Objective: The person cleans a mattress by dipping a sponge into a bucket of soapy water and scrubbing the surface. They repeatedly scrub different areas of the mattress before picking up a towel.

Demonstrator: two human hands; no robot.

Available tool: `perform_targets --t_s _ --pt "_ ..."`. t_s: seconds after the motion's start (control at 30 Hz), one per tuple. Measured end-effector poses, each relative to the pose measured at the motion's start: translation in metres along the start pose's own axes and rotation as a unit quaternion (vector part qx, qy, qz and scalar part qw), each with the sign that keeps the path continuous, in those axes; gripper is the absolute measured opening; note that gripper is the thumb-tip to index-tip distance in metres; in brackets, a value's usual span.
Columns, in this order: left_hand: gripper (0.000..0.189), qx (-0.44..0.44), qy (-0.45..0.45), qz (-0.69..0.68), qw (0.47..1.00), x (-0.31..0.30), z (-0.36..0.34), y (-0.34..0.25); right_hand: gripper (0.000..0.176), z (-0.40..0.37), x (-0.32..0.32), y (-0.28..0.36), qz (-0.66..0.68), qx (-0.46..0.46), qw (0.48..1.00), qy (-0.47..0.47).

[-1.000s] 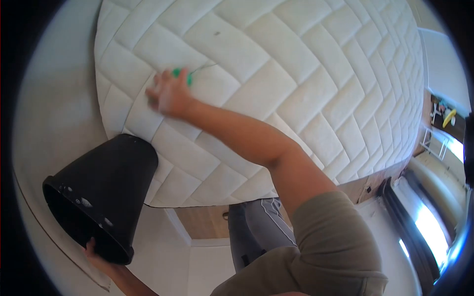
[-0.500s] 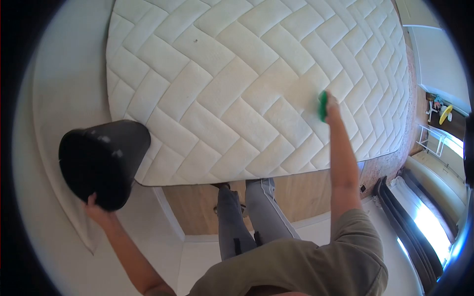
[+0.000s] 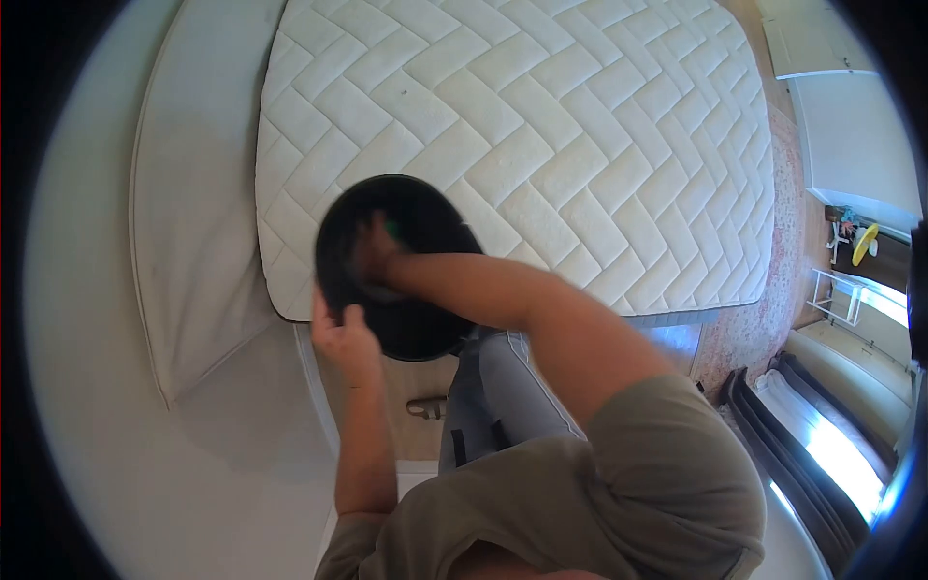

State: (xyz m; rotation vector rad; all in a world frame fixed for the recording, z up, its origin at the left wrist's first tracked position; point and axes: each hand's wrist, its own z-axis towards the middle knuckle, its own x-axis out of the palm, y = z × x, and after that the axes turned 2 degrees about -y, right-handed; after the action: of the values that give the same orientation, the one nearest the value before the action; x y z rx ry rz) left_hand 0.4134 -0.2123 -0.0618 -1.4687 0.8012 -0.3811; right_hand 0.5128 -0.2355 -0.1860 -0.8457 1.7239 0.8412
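Over quilted mattress (image 3: 580,135), left hand (image 3: 344,340) grips black bucket (image 3: 432,220); right hand (image 3: 372,257) inside holds green item (image 3: 391,229).

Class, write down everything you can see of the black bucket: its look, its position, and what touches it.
The black bucket is a round, dark tub, plastic by its look, tilted so that its open mouth faces the camera; little of its outer wall shows. It is held in the air in front of the near corner of the quilted white mattress. The left hand grips its rim at the lower left. The right hand reaches inside, a small green thing at its fingers. Blur hides any finer marks.
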Motion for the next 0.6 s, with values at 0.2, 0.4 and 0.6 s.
perform_targets --t_s 0.2,0.4,0.6 --pt "0.055 0.02 0.082 -0.13 0.988 0.016 -0.065 -0.013 0.042 -0.099 0.096 0.0 0.307 0.216 0.927 -0.009" --pt "0.051 0.06 0.156 -0.059 0.984 0.003 -0.101 -0.025 0.045 -0.129 0.114 0.008 0.226 0.107 0.968 0.008" --pt "0.055 0.014 0.093 -0.172 0.981 0.004 -0.087 0.01 0.046 -0.128 0.049 0.009 0.108 0.017 0.992 0.068"
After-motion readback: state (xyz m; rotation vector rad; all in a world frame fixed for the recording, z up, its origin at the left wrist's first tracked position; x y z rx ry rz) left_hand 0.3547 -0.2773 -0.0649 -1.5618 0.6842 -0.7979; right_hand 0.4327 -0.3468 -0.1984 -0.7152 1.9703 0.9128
